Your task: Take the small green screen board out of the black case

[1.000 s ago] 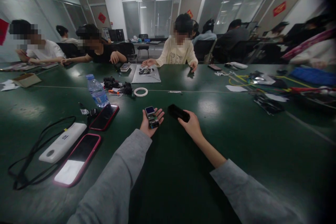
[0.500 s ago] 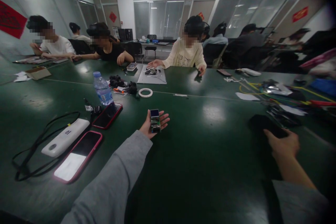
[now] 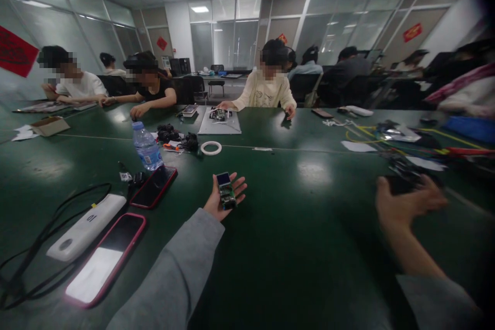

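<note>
- Head view: the board [image 3: 226, 192] lies on the left hand [image 3: 214, 203], palm up, fingers extended; its long axis runs far to near, screen end far and slightly left.
- The right hand [image 3: 406, 206], blurred, is well apart to the right, beside a dark thing [image 3: 402, 184]; whether its grip holds that, I cannot tell.

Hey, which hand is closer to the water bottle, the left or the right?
Left. The left hand, palm up under a small circuit board, is right of the water bottle and nearer the camera. The right hand is far off, toward the view's right side.
</note>
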`<state>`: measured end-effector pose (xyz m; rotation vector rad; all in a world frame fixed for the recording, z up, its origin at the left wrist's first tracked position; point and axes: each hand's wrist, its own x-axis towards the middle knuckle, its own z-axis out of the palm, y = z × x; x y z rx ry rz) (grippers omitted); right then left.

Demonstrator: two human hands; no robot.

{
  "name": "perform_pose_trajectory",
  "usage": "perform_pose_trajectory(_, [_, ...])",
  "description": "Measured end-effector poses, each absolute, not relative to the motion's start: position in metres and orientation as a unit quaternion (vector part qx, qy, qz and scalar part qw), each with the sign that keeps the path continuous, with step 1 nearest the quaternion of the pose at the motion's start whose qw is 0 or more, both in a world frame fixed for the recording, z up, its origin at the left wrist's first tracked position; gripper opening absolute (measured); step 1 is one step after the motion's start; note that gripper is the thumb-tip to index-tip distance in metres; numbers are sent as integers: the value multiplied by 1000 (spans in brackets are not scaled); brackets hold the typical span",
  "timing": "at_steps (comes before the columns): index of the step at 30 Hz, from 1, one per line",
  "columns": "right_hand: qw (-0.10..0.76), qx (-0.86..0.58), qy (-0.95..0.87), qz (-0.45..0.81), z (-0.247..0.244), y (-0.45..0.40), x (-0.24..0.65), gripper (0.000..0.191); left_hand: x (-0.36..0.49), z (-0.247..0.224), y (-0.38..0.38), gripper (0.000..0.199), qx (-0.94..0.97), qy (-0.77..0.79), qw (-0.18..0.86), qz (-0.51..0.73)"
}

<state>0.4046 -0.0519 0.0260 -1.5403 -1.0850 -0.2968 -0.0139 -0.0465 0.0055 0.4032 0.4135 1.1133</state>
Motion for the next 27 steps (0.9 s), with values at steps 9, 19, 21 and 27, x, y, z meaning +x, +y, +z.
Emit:
perform_pose_trajectory(9, [508, -437, -650, 358, 13, -68, 130, 44, -13, 3, -44, 65, 219, 199, 799, 523])
perform_pose_trajectory(19, [489, -413, -608, 469, 11, -71, 101, 65, -5, 8, -38, 64, 188, 271, 779, 533])
perform_pose_trajectory(21, [482, -412, -570, 523, 11, -67, 107, 57, -5, 13, -42, 64, 193, 282, 780, 524])
perform_pose_trajectory(27, [467, -351, -454, 673, 18, -64, 119, 58, -8, 20, -47, 45, 211, 313, 763, 525])
